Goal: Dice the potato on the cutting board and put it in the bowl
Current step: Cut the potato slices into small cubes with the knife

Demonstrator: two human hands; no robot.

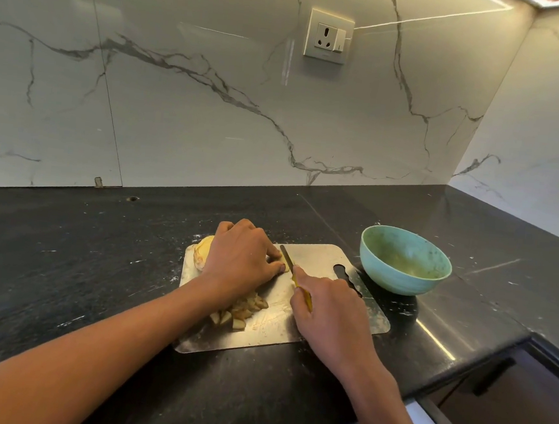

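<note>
A steel cutting board (pixel 328 259) lies on the black counter. My left hand (pixel 241 259) curls over a pale potato piece (pixel 203 247) at the board's far left, fingertips pinning a slice by the blade. My right hand (pixel 327 312) grips a yellow-handled knife (pixel 289 262); its blade points away from me and touches the potato beside my left fingertips. A heap of diced potato (pixel 240 310) sits on the board under my left wrist. A light green bowl (pixel 404 260) stands just right of the board; I see no potato in it.
The black stone counter (pixel 83 263) runs to a marble wall at the back and right. A wall socket (pixel 328 36) hangs above. The counter's front edge drops off at lower right beside a dark drawer front (pixel 507 397).
</note>
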